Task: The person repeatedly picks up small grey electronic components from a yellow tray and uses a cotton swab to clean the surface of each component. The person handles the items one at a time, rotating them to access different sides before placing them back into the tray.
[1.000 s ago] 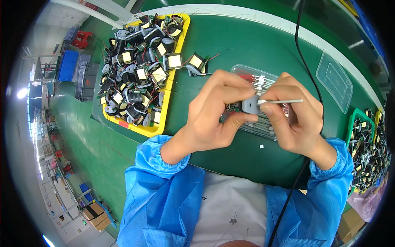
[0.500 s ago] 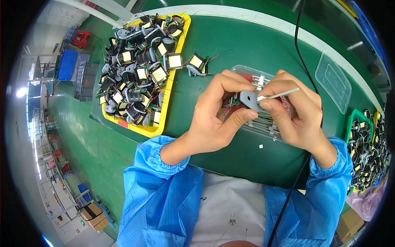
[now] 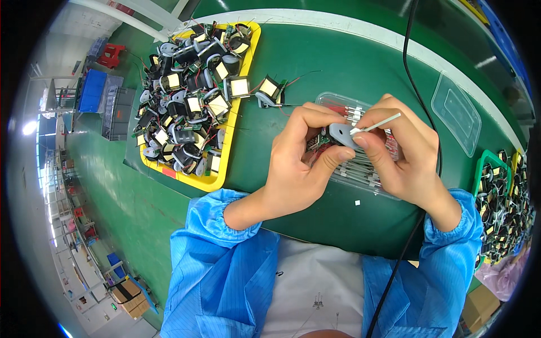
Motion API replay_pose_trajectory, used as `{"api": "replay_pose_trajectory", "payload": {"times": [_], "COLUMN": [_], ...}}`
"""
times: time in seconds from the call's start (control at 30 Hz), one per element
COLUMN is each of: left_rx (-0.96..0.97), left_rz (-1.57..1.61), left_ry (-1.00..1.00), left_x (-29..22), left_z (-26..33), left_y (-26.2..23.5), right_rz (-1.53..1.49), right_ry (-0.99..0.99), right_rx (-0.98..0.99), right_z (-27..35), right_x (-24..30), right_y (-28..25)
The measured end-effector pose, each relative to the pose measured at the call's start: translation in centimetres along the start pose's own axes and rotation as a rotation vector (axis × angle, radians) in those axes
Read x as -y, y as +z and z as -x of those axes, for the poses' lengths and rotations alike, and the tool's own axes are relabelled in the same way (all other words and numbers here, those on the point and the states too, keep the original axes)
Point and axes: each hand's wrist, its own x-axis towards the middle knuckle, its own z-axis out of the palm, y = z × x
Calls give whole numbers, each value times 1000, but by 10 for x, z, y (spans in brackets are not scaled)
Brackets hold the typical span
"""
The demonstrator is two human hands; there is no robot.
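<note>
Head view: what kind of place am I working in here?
Most likely an electronics assembly line. A yellow tray heaped with wound coil parts sits on a green bench, and both arms wear blue smock sleeves.

- Your left hand pinches a small grey part with a rounded, flat face; it sits tilted between your thumb and fingers, above the green table.
- Your right hand pinches a thin white stick, angled up to the right, its lower end touching the grey part's right edge.
</note>
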Motion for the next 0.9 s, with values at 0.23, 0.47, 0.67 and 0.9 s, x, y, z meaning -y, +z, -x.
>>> {"api": "replay_pose_trajectory", "payload": {"times": [0.23,0.47,0.67,0.9], "left_rx": [34,66,106,-344], "left_rz": [93,192,260,-1268], "left_ry": [-95,-64,9,143], "left_x": [-1,0,2,-8], "left_z": [3,-4,-8,-42], "left_y": [0,-1,-9,-95], "right_rz": [-52,-257,-217,-182], "right_ry": [72,180,203,402], "right_rx": [8,-9,-34,-784], "right_z": [3,1,-2,-25], "right_x": [-1,-11,-16,-106], "right_y": [2,4,-10,-125]}}
